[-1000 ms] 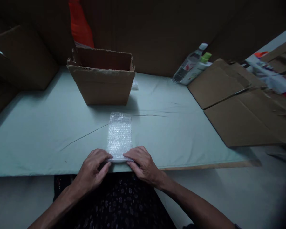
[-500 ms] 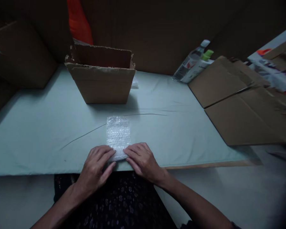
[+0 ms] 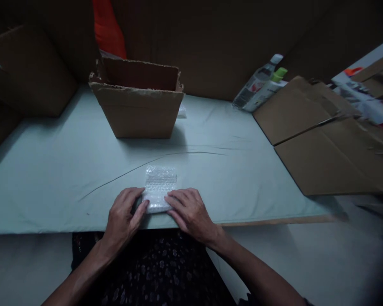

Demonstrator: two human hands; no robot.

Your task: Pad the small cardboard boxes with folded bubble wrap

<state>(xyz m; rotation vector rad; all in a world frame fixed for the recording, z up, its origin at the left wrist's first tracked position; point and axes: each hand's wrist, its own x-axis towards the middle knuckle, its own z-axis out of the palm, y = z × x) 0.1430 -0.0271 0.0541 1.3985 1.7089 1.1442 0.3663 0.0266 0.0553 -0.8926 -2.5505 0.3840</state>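
Observation:
A piece of bubble wrap [image 3: 160,180] lies on the table near its front edge, its near end folded or rolled into a thicker strip. My left hand [image 3: 123,212] is at the left end of that strip, thumb and fingers curved around it. At the right end, my right hand [image 3: 190,212] grips the strip, fingers on top and thumb at the near side. Whether anything is wrapped inside the bubble wrap cannot be seen.
Behind the bubble wrap stands an open cardboard box [image 3: 140,112], with a small clear plastic piece [image 3: 181,111] beside it. Farther right are a plastic bottle [image 3: 257,83], a white bottle with a green cap [image 3: 268,90] and a large cardboard box [image 3: 332,153]. Pale green cloth [image 3: 67,161] covers the table.
The flat part of the bubble wrap has become shorter as its far edge came nearer. My left hand has shifted slightly left, with its thumb farther from the right hand.

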